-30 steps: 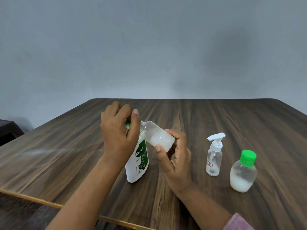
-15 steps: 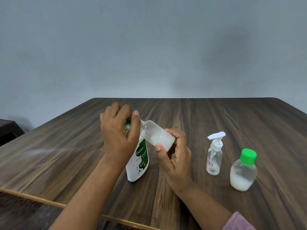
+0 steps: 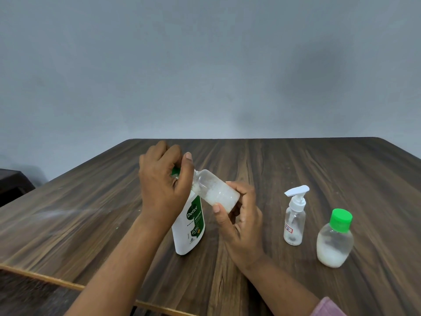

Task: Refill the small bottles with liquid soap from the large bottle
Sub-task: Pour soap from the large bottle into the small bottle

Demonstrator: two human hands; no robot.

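Observation:
The large white soap bottle with a green label stands on the wooden table. My left hand is closed over its green pump top, hiding most of it. My right hand holds a small clear bottle tilted, its open neck pressed up against the pump under my left hand. White soap fills the lower part of this small bottle.
To the right stand a small clear pump bottle with a white top and a round clear bottle with a green cap, partly filled with white soap. A dark object sits beyond the table's left edge.
Nearly nothing differs. Both hands keep their grip and the small bottle stays tilted at the pump; the view has only shifted slightly.

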